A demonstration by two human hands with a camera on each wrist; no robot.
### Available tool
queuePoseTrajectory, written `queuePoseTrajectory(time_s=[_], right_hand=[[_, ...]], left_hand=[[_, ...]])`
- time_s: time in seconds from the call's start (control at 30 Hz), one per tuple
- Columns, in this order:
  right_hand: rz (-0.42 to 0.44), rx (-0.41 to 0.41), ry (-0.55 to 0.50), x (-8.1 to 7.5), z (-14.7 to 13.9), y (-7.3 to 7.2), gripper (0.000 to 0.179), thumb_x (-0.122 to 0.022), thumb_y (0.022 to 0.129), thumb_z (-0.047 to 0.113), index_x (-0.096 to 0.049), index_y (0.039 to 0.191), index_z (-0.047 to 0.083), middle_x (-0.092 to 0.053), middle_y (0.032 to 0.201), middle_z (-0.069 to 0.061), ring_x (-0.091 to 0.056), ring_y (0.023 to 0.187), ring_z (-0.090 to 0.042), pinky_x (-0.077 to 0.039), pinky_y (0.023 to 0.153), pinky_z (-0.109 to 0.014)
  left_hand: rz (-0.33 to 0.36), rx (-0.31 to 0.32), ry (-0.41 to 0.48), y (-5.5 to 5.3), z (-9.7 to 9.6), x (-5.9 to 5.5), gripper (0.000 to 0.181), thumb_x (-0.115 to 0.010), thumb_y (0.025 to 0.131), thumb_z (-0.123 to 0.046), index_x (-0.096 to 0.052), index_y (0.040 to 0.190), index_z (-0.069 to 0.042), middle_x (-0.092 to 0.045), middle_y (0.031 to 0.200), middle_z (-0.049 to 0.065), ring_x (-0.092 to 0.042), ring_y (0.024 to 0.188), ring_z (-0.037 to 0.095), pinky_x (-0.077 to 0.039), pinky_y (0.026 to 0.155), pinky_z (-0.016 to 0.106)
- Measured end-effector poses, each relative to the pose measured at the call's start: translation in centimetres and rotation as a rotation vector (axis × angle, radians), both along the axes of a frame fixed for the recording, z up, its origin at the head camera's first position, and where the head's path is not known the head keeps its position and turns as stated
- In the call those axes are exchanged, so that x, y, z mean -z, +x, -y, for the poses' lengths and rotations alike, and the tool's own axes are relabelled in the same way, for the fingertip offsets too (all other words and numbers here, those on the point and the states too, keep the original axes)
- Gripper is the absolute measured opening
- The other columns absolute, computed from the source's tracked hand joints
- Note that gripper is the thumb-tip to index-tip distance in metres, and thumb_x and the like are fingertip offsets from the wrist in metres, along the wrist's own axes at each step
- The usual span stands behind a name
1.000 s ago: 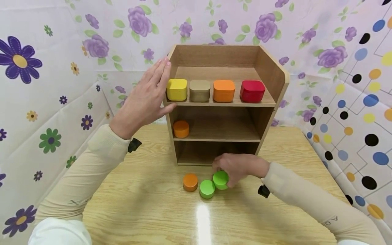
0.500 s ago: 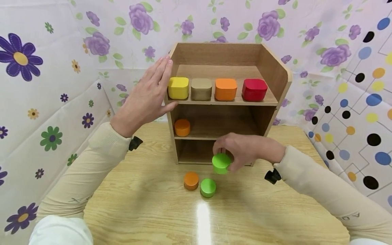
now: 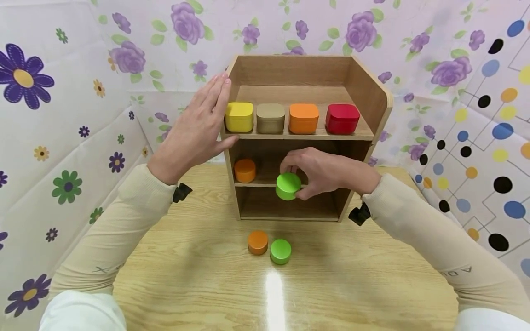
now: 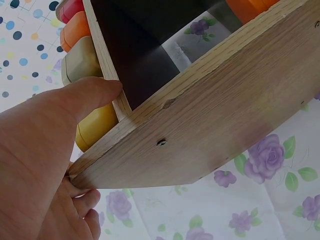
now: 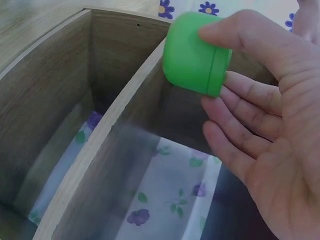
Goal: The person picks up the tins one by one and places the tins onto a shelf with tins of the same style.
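Note:
My right hand (image 3: 316,172) pinches a green round lidded box (image 3: 288,185) between thumb and fingers. It holds the box at the front of the wooden shelf unit (image 3: 290,216), overlapping the middle board's edge in the head view. In the right wrist view, the green box (image 5: 192,55) shows its lid seam, with the thumb on one face. My left hand (image 3: 194,128) lies along the unit's left side, fingers straight, thumb on the top board's front edge. On the table are an orange round box (image 3: 258,242) and another green round box (image 3: 280,251).
Along the top board stand a yellow box (image 3: 239,117), a khaki box (image 3: 270,118), an orange squarish box (image 3: 303,118) and a red box (image 3: 342,119). Another orange round box (image 3: 244,170) sits at the left of the middle level. Patterned cloth (image 3: 165,27) surrounds the table.
My right hand has lifted the green round box off the table, up and slightly left to the middle board's height. My left hand stays at the unit's side.

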State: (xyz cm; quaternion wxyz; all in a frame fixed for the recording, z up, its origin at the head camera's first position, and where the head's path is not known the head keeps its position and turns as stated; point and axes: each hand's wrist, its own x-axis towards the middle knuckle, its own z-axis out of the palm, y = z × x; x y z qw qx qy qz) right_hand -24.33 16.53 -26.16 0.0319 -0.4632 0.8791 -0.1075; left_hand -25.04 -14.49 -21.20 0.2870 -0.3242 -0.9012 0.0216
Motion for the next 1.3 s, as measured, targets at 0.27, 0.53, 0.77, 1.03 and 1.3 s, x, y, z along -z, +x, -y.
queuePoseTrajectory(time_s=[0.27, 0.53, 0.77, 1.03, 1.3], right_hand=[[-0.025, 0.050, -0.045, 1.1, 0.9, -1.6, 0.051, -0.089, 0.080, 0.020, -0.066, 0.125, 0.007, -0.072, 0.116, -0.005, -0.068, 0.104, -0.020, -0.062, 0.096, -0.038], [-0.030, 0.100, -0.074, 2.1, 2.1, -2.9, 0.054, -0.087, 0.081, 0.020, -0.067, 0.129, 0.005, -0.074, 0.117, -0.008, -0.069, 0.106, -0.023, -0.060, 0.099, -0.040], [0.020, 0.175, -0.035, 2.4, 2.7, -3.9, 0.055, -0.084, 0.085, 0.024, -0.065, 0.134, 0.005, -0.073, 0.121, -0.010, -0.068, 0.113, -0.025, -0.058, 0.104, -0.042], [0.105, 0.211, -0.016, 2.6, 2.9, -4.9, 0.057, -0.081, 0.088, 0.026, -0.062, 0.139, 0.006, -0.071, 0.125, -0.011, -0.066, 0.119, -0.026, -0.056, 0.108, -0.043], [0.100, 0.222, 0.008, 2.9, 3.0, -5.2, 0.059, -0.081, 0.090, 0.029, -0.062, 0.141, 0.005, -0.070, 0.130, -0.013, -0.066, 0.120, -0.027, -0.056, 0.109, -0.044]], left_hand=[[0.013, -0.004, 0.004, -0.1, -0.1, 0.0, 0.112, -0.079, 0.094, -0.040, -0.007, 0.166, 0.009, -0.011, 0.176, 0.026, -0.014, 0.165, 0.040, -0.007, 0.139, 0.043], [0.014, -0.001, 0.015, 0.0, 0.0, 0.1, 0.112, -0.079, 0.093, -0.039, -0.008, 0.166, 0.009, -0.011, 0.176, 0.026, -0.014, 0.165, 0.039, -0.008, 0.138, 0.043], [0.009, 0.006, 0.021, -0.1, 0.0, 0.1, 0.112, -0.080, 0.093, -0.038, -0.008, 0.166, 0.009, -0.011, 0.176, 0.026, -0.015, 0.165, 0.040, -0.008, 0.138, 0.043], [0.015, 0.008, 0.034, -0.1, 0.0, 0.2, 0.113, -0.080, 0.093, -0.038, -0.008, 0.166, 0.008, -0.011, 0.176, 0.025, -0.014, 0.165, 0.039, -0.008, 0.138, 0.043], [0.012, 0.014, 0.033, -0.1, 0.0, 0.2, 0.112, -0.080, 0.093, -0.038, -0.009, 0.166, 0.009, -0.011, 0.176, 0.026, -0.014, 0.165, 0.039, -0.008, 0.138, 0.043]])
